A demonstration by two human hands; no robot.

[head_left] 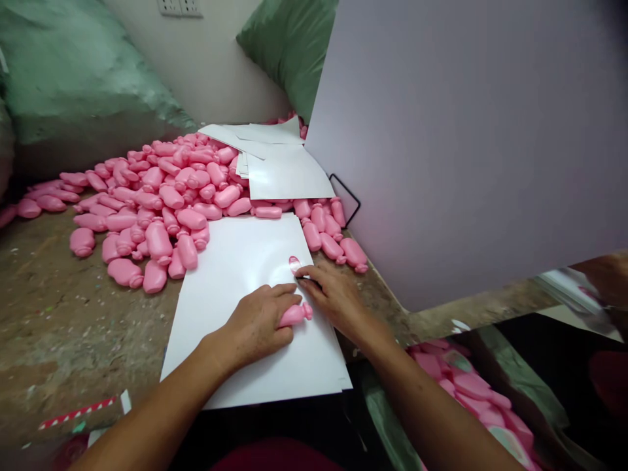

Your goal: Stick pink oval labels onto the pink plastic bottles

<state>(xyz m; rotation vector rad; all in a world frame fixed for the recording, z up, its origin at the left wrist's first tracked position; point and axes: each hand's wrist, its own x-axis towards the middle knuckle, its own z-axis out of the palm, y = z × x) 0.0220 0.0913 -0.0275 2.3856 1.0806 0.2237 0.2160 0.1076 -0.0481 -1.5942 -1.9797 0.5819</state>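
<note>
Pink plastic bottle (296, 314) clamped under the left hand (258, 325), pressed down on the white sheet (230, 281) near its right edge; right hand (333, 296) right at a small pink piece (294, 263), grip hard to call.

this looks like a small, bare workshop or piecework room, not a home or an office. the work surface (63, 314) is rough, stained concrete speckled with scraps, and a big loose heap of pink plastic bottles (161, 196) lies straight on it. white card sheets (284, 171) rest on the far part of the heap. bulging green woven sacks (73, 65) slump at far left and far centre against a plain plaster wall (235, 65) with an electrical socket plate (179, 6) at its top. a lilac board (456, 144) stands at right, and at near right a green-rimmed bin (520, 376) holds more pink bottles.
</note>
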